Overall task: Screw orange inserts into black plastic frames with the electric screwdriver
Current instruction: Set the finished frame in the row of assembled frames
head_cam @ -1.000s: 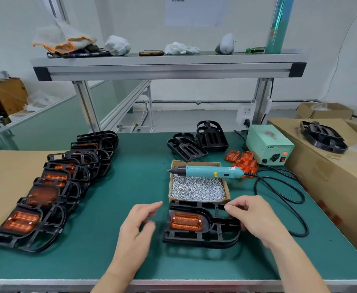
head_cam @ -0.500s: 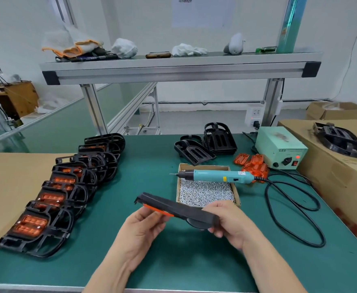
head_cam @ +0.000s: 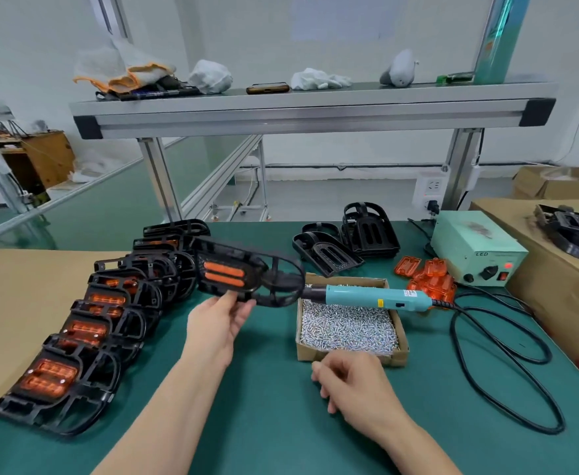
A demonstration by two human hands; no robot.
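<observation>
Cardboard box (head_cam: 401, 351), silver screws (head_cam: 346, 329) inside

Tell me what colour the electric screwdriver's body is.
Light teal-blue, with a black nose; the screwdriver shows best in the head view.

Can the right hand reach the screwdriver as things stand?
Likely yes. The right hand is just in front of the screw box, and the screwdriver lies across its far edge, teal body uncovered. The frame in the left hand overlaps only its tip.
</observation>
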